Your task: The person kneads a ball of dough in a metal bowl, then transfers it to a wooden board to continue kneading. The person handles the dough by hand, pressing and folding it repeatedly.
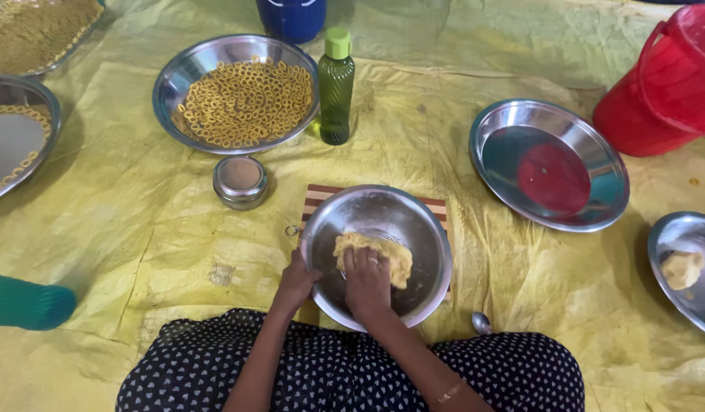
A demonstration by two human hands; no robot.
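A yellow dough lump [375, 255] is pressed by the curled fingers of the right hand [366, 281] inside a steel bowl [413, 221], which is set on a striped wooden board [322, 195]; the bowl's near rim is gripped by the closed left hand [297, 279]. A ribbed green bottle [336, 88] with a lime cap is stood behind the bowl, beside a steel pan of ring-shaped snacks [242, 95] and a small round steel tin [239, 181]. A red bucket [661, 84] is cut off at the right edge, and a blue container [291, 17] at the top. Everything is laid on a wrinkled yellow sheet [139, 229] covering the floor.
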